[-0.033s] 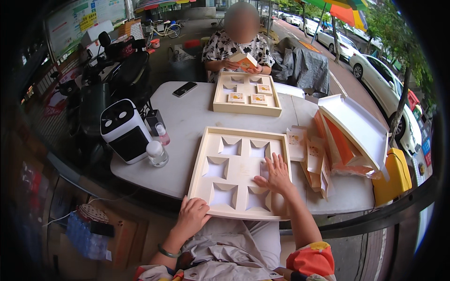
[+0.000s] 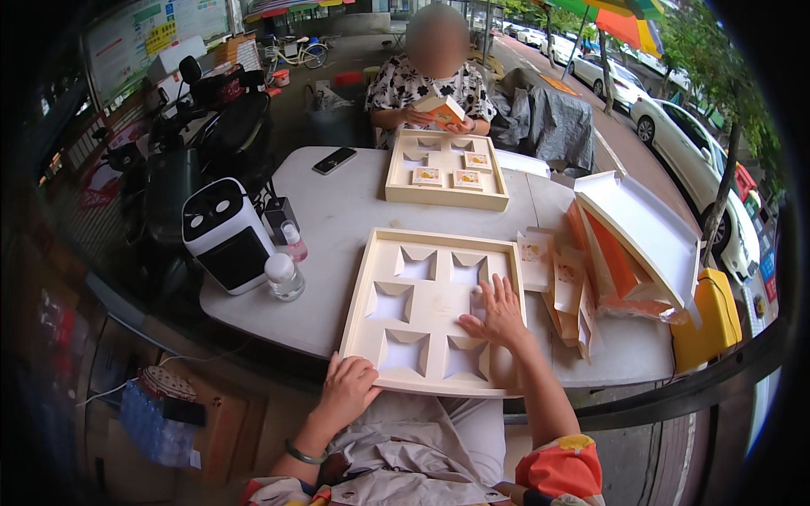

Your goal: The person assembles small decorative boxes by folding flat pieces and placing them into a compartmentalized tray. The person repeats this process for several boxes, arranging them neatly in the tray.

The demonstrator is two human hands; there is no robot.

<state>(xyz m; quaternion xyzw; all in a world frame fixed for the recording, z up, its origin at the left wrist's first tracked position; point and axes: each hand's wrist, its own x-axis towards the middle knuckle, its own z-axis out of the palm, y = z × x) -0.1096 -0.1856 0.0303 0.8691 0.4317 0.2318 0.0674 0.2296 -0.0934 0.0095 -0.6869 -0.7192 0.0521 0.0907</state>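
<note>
In front of me lies a shallow pale wooden box (image 2: 359, 291) with a cream insert (image 2: 437, 316) in it. The insert has several square openings with folded flaps, and white shows through them. My left hand (image 2: 348, 384) has its fingers curled over the box's near left corner. My right hand (image 2: 499, 319) lies with fingers spread on the insert's right side, partly covering the middle right opening. Just right of the box are folded cartons (image 2: 567, 291) with orange print. Across the table stands a similar wooden box (image 2: 447, 198), with 3 small printed square boxes (image 2: 426, 176) in its insert.
Opposite, a person holds an orange-and-white carton (image 2: 440, 109). A white-and-black appliance (image 2: 226, 240), a clear jar (image 2: 284, 280), a pink spray bottle (image 2: 294, 243) and a phone (image 2: 334, 160) stand or lie at left. A large white lid (image 2: 645, 232) leans over orange packaging at right.
</note>
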